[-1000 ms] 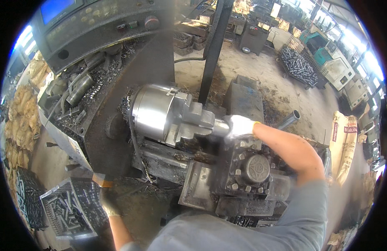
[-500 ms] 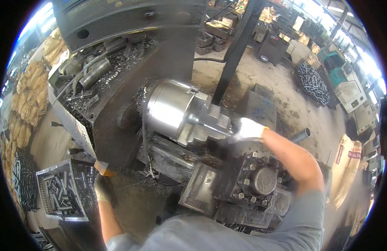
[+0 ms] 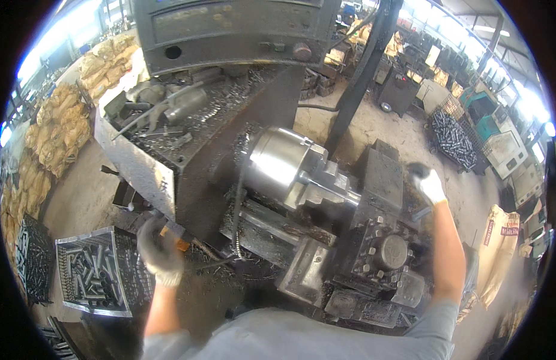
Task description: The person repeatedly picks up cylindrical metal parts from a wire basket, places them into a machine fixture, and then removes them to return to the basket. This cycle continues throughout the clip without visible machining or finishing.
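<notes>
Concrete floor surrounded a dark metal lathe; its silver cylindrical chuck held a shiny steel rod — seemingly to centre it. Blur hid both gloved grips — left hand beside an orange block, right hand near the lathe's right edge.

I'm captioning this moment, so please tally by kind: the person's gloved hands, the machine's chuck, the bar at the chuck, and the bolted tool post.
Left hand and right hand, gloved: 2
Chuck: 1
Bar: 1
Tool post: 1
Total: 5
</notes>
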The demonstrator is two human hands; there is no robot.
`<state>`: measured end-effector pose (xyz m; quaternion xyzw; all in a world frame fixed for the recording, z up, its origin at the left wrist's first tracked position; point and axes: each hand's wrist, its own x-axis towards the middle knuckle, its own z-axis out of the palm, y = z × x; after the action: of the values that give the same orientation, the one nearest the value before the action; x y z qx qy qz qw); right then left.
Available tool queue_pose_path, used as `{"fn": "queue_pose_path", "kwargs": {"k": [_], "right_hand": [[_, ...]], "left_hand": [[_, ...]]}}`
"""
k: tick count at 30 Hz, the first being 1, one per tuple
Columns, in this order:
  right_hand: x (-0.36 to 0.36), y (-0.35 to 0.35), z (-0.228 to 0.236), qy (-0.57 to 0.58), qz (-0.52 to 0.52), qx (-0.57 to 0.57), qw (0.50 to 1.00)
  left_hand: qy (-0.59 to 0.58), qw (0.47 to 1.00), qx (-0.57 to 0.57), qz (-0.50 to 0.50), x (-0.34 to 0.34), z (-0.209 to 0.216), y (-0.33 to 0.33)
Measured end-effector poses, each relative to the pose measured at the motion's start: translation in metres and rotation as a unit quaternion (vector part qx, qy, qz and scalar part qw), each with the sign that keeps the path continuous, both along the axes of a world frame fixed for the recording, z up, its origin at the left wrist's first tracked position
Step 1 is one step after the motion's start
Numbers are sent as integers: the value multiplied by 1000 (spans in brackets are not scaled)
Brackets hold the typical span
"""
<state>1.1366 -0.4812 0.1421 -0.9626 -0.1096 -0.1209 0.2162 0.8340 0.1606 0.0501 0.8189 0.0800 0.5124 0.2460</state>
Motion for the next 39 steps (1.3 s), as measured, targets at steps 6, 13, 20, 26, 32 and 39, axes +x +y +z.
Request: {"fn": "queue_pose_path", "kwargs": {"k": [6, 13, 20, 26, 32, 39], "right_hand": [[-206, 82, 68, -58, -6, 88, 994], [-325, 116, 69, -45, 154, 161, 974], [-327, 126, 1, 102, 321, 256, 906], [-336, 173, -57, 296, 316, 298, 851], [-367, 269, -144, 374, 370, 254, 812], [-460, 448, -209, 517, 420, 147, 731]], "left_hand": [[-15, 955, 250, -156, 172, 154, -61], [265, 943, 201, -26, 340, 203, -101], [33, 969, 105, -221, 214, 150, -169], [468, 833, -116, -272, -49, -120, -170], [679, 589, -348, 266, -416, -340, -66], [356, 447, -607, 552, -770, -356, -136]]}}
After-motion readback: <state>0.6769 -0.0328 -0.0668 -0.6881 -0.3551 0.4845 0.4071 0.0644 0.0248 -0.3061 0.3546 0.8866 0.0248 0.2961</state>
